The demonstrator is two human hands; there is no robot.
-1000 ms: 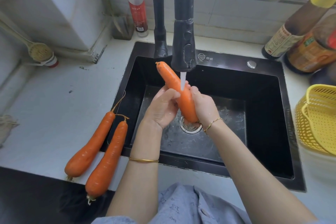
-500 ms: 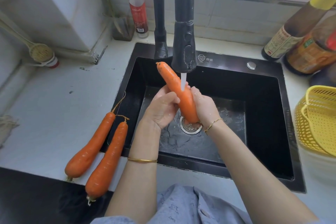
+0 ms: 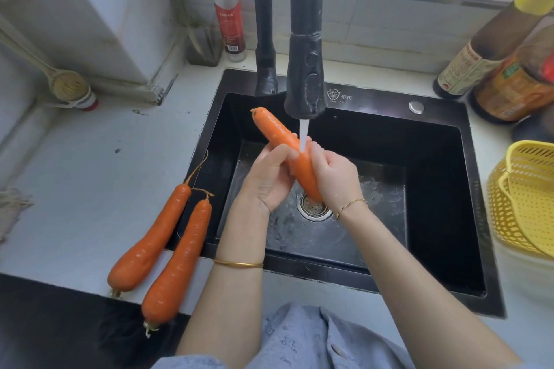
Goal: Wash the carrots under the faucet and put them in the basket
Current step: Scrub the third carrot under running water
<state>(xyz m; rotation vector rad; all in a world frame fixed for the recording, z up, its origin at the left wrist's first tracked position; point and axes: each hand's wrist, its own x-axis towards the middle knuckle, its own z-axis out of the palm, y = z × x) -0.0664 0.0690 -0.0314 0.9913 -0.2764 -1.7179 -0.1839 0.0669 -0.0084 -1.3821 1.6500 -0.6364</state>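
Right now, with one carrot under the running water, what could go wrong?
1. The held carrot is wet and slanted under the water stream; it could slip and fall into the sink.
2. The outer counter carrot and the inner counter carrot lie with thick ends at the front edge of the counter, beside the left forearm; a nudge might push them off.
3. The basket stands beyond the sink, so the carrot will probably drip on the way.

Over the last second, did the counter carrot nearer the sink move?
No. The counter carrot lies as before, its thin end over the left rim of the sink, beside the other carrot.
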